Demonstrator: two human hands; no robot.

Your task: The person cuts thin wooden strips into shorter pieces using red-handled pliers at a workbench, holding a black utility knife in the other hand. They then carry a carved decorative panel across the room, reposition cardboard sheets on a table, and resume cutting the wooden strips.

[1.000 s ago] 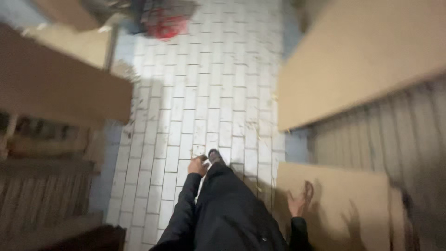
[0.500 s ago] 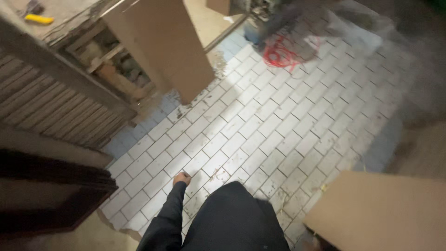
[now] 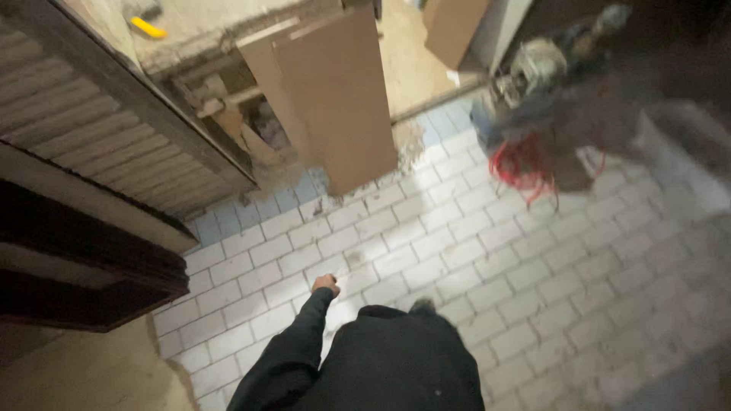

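**Empty left fist, right hand out of view, board leaning ahead**

Curled into a loose fist and holding nothing, your left hand [image 3: 326,285] hangs at the end of a dark sleeve over the pale tiled floor [image 3: 472,259]. Your right hand does not show in the head view, so its grip cannot be told. Your dark clothing fills the bottom of the picture, with what looks like a shoe tip just past it.

The nearest thing ahead of your left hand is the brown board [image 3: 335,99]. It stands upright and slightly tilted, its lower edge on the floor by the far row of tiles and its upper part leaning against the rough ledge [image 3: 205,46] behind it. It is well apart from your fist.

Judging by its look, the board is flat, thin and stiff, probably fairly light for its area but awkward to hold. The faces look smooth, so a grip on the two long side edges would likely be surest. Its bottom corners appear crumbled or dusty, so they may shed debris if handled.

On the ledge's far left lies a small yellow tool [image 3: 148,28]. At the floor's far right side, red cord [image 3: 521,169] tangles around blurred clutter. A slatted panel [image 3: 99,129] and dark wooden frame [image 3: 84,266] run along the floor's left edge.
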